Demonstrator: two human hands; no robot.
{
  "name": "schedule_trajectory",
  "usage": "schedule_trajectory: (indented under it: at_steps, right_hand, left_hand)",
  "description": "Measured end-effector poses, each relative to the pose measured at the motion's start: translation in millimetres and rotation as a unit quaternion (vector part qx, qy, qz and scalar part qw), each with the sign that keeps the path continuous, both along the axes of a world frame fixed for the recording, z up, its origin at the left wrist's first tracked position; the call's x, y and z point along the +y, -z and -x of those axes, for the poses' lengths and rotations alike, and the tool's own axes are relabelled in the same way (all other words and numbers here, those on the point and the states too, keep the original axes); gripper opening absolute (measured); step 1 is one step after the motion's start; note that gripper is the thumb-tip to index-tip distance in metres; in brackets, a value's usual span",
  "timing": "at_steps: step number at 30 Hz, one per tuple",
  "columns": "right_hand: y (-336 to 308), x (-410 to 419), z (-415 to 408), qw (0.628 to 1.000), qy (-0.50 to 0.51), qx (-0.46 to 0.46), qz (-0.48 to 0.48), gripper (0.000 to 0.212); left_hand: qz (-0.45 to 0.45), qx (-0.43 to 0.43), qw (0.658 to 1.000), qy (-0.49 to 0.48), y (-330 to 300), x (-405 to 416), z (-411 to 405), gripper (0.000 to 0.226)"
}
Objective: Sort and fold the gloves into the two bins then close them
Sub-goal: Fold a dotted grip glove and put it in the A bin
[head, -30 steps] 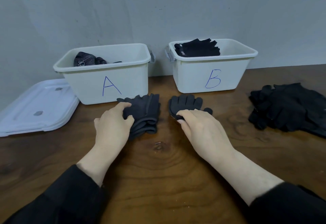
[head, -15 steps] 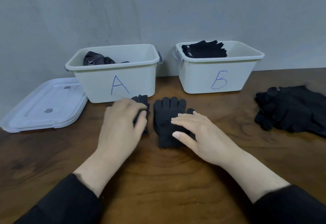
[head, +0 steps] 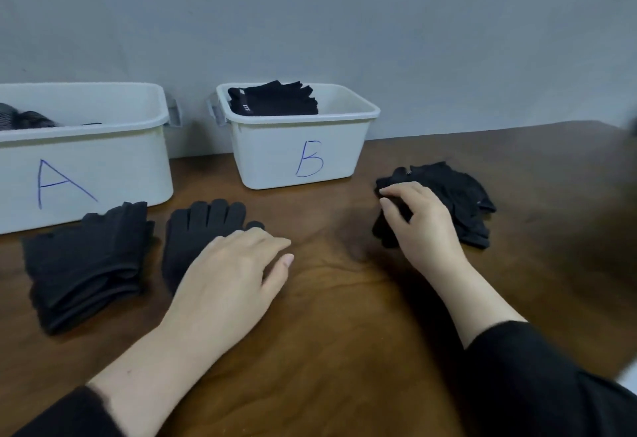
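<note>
Two white bins, bin A (head: pixel 103 161) and bin B (head: pixel 275 157), stand open against a grey wall (head: pixel 310 16) on the brown wooden table (head: pixel 344 350), each holding dark gloves. Left hand (head: pixel 231 281) rests flat, fingers straight, on a flat glove (head: pixel 196 233) beside a folded stack (head: pixel 86 264). Right hand (head: pixel 420 223) curls, seemingly pinching a glove at the loose pile (head: pixel 458 199).

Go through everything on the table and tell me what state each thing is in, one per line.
Bin A: open, no lid, gloves inside.
Bin B: open, no lid, folded black gloves inside.
Folded gloves: stacked on the table before bin A.
Flat glove: spread out, unfolded, under the left hand.
Glove pile: loose, unsorted.
Left hand: flat, resting on the flat glove.
Right hand: pinching a glove from the pile.
</note>
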State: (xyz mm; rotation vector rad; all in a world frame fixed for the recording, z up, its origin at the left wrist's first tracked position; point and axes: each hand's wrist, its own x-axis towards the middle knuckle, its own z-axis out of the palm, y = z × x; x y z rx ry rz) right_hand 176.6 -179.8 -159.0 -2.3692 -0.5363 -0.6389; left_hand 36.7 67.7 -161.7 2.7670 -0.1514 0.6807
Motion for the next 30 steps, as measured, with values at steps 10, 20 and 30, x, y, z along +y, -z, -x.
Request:
schedule_trajectory:
  at_steps: [10, 20, 30]
  right_hand:
    - [6, -64, -64, 0.984, 0.162, 0.08, -0.013, 0.038]
    - [0, -88, -119, 0.969, 0.163, 0.183, 0.037, 0.051]
    - [-16, -88, -112, 0.985, 0.151, 0.068, -0.051, 0.032]
  left_hand:
    - [0.046, 0.065, 0.993, 0.083, 8, -69, -63, 0.042]
    - [0.095, 0.104, 0.988, 0.064, 12, -82, -102, 0.043]
    - [0.112, 0.097, 0.986, 0.072, 12, -83, -101, 0.042]
